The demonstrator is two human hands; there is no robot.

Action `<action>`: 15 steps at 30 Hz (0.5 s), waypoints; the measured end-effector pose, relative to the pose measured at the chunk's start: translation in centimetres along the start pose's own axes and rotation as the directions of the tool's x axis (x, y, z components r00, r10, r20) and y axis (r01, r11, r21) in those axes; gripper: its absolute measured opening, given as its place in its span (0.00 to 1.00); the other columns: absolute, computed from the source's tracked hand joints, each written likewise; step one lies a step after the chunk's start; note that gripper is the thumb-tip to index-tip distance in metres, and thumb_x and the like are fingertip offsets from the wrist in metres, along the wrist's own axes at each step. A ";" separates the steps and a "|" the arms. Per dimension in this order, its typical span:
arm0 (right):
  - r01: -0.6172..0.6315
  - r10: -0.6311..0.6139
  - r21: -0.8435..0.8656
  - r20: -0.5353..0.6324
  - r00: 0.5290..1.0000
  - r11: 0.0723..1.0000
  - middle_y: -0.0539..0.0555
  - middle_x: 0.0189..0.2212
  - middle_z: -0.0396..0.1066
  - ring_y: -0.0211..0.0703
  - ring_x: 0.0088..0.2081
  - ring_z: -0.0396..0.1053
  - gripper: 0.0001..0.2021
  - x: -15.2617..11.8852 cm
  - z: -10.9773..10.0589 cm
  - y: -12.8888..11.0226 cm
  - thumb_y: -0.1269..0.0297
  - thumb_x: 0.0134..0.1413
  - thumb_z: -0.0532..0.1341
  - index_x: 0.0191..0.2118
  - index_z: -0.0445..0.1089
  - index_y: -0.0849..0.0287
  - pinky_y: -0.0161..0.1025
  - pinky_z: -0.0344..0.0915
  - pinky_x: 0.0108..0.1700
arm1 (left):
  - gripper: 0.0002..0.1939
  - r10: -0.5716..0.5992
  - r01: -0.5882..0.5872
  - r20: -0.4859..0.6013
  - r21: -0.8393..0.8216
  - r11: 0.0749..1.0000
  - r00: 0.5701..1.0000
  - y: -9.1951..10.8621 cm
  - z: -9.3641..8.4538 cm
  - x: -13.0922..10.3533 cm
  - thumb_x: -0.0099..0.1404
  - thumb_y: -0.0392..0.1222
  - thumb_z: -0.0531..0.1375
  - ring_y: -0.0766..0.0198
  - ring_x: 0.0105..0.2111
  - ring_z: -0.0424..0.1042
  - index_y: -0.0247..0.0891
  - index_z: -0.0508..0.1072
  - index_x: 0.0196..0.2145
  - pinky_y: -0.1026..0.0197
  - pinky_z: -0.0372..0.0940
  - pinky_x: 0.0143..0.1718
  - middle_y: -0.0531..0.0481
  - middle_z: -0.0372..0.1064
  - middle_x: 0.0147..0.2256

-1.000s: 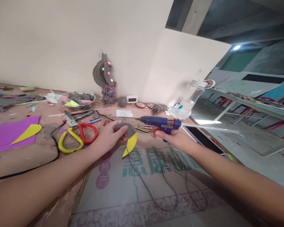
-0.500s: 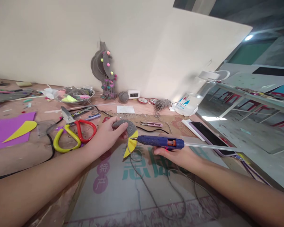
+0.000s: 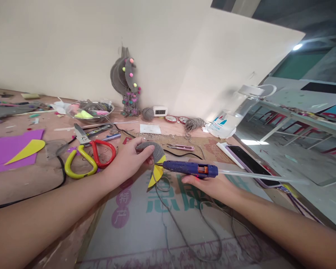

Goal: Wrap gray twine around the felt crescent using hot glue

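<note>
The left hand (image 3: 130,158) pinched the crescent (image 3: 158,152) between thumb and fingers at its upper end, above the middle of the cardboard (image 3: 134,235). Grey yarn (image 3: 173,221) covered the crescent's upper part, wound in close turns; the lower tip was bare yellow. From there the strand ran down and curled in loose loops across the cardboard.

The right hand (image 3: 210,186) was closed round the handle of the glue gun (image 3: 187,168), its fingers mostly hidden behind the body. The gun lay nearly level, nozzle pointing left at the crescent, right by the edge of the wound part — whether it touched could not be told. A clear glue stick (image 3: 249,175) jutted from its back end, and a small red light glowed underneath.

On the desk (image 3: 22,183), scissors (image 3: 81,164) with one yellow and one red handle lay beside the left forearm. Farther left, a yellow piece (image 3: 28,150) rested on a purple sheet (image 3: 5,147). Beyond the hands were a pink cutter (image 3: 182,147), a yarn ball (image 3: 148,113) next to a clock (image 3: 160,111), and a skein (image 3: 194,124). To the right stood a bottle (image 3: 225,125), with a phone (image 3: 250,164) nearer.
</note>
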State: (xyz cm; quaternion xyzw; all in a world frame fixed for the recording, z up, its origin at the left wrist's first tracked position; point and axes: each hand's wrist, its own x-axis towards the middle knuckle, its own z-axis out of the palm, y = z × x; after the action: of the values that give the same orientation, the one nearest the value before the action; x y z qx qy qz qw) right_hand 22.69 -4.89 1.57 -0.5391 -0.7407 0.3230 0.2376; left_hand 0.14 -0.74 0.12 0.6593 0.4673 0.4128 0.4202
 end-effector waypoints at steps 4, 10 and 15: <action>-0.020 0.020 0.053 0.004 1.000 0.998 0.46 0.21 0.59 0.35 0.24 0.57 0.16 0.1 0.1 -0.3 0.51 0.43 0.62 0.25 0.61 0.58 0.31 0.55 0.26 | 0.12 -0.004 0.004 -0.001 0.008 1.000 1.000 -0.1 0.0 0.1 0.59 0.51 0.53 0.62 0.23 0.71 0.40 0.64 0.28 0.63 0.63 0.26 0.54 0.70 0.21; -0.033 0.033 0.049 0.007 0.999 0.998 0.45 0.19 0.56 0.33 0.22 0.54 0.16 0.2 0.1 -0.7 0.52 0.43 0.63 0.23 0.59 0.58 0.31 0.52 0.24 | 0.12 -0.002 0.002 0.007 0.025 1.000 1.000 -0.1 -0.1 0.1 0.59 0.51 0.53 0.62 0.23 0.71 0.40 0.64 0.28 0.63 0.63 0.27 0.55 0.70 0.21; -0.016 0.016 0.039 -0.006 1.000 0.999 0.45 0.19 0.55 0.33 0.22 0.54 0.16 0.1 0.0 -0.8 0.52 0.42 0.63 0.23 0.59 0.59 0.31 0.52 0.23 | 0.11 0.001 -0.001 0.008 0.026 1.000 1.000 0.1 -0.1 0.1 0.59 0.50 0.53 0.62 0.23 0.71 0.40 0.64 0.28 0.63 0.63 0.27 0.54 0.70 0.21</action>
State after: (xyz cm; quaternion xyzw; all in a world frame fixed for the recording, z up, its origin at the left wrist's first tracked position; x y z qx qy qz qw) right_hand 22.14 -4.98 2.10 -0.5411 -0.7291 0.3378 0.2478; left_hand 0.11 -0.67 0.26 0.6665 0.4705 0.4046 0.4132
